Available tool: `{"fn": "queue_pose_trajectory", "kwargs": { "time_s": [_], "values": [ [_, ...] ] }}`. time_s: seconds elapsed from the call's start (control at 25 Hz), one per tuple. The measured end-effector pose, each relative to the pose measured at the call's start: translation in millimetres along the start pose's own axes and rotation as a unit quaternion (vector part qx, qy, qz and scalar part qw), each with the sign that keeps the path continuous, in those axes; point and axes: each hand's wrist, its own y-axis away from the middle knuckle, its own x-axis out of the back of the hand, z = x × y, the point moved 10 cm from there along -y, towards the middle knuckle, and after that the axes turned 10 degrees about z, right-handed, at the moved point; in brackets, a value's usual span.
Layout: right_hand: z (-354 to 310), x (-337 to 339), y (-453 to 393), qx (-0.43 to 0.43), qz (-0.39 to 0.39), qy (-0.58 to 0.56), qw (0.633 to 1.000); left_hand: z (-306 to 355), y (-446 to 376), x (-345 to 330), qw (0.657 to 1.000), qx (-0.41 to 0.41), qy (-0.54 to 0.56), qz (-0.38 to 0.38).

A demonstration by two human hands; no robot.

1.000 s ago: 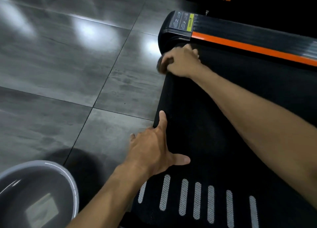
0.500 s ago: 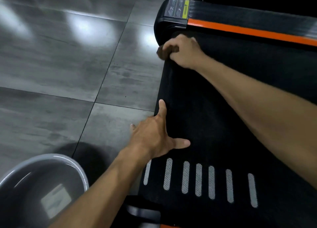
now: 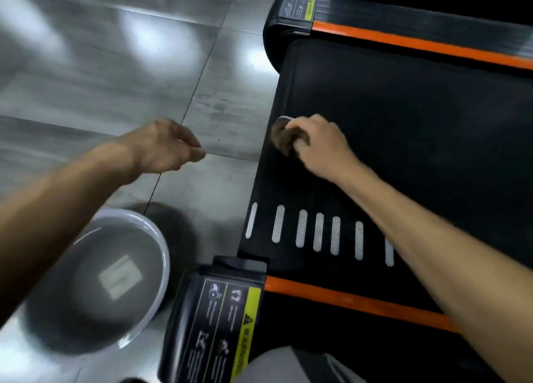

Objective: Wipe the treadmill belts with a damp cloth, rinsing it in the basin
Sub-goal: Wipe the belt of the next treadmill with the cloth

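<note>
Blurring from motion softens most of the view, so fine detail is hard to read. The grey tiled floor (image 3: 95, 74) fills the left half, glossy with pale light reflections and dark grout lines, and gives open room between the basin and the treadmill's end. The black treadmill belt (image 3: 403, 129) takes the right half and runs out of frame to the right; 7 pale dashed strips (image 3: 318, 232) cross it near its rear edge, the last partly hidden behind the right forearm. Orange side rails (image 3: 418, 43) border the belt on both sides. The round grey basin (image 3: 138, 296) sits on the floor at lower left, just beside the near end cap, holding water with a pale rectangular reflection; the left forearm cuts off its left part. On that near end cap a warning label (image 3: 227, 325) shows pictograms and a yellow strip reading "WARNING"; the smaller print is unreadable. The left hand (image 3: 161, 147) hangs over the floor, fingers loosely curled together, holding nothing visible. The right hand (image 3: 314, 142) rests at the belt's left edge, fingers clamped on the brown cloth (image 3: 284, 139), which is bunched and mostly hidden under them.
</note>
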Motion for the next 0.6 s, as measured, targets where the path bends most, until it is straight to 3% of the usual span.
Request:
{"fn": "queue_pose_trajectory", "kwargs": {
  "time_s": [0.12,0.2,0.44,0.52,0.6],
  "values": [
    [-81,-45,80,0.127,-0.121,-0.03,0.984,19,19,-23,0.993,-0.06,-0.097,-0.025],
    [-98,-36,134,0.181,-0.168,-0.078,0.966,36,34,-40,0.987,-0.087,-0.13,-0.048],
    [64,50,201,0.026,-0.149,-0.076,0.986,62,59,-83,0.982,-0.11,-0.089,-0.127],
    [80,63,208,-0.006,-0.128,-0.066,0.99,65,59,-94,0.975,-0.124,-0.117,-0.142],
    [52,51,199,0.017,-0.101,-0.058,0.993,72,57,-97,0.976,-0.132,-0.117,-0.126]
  ]
}}
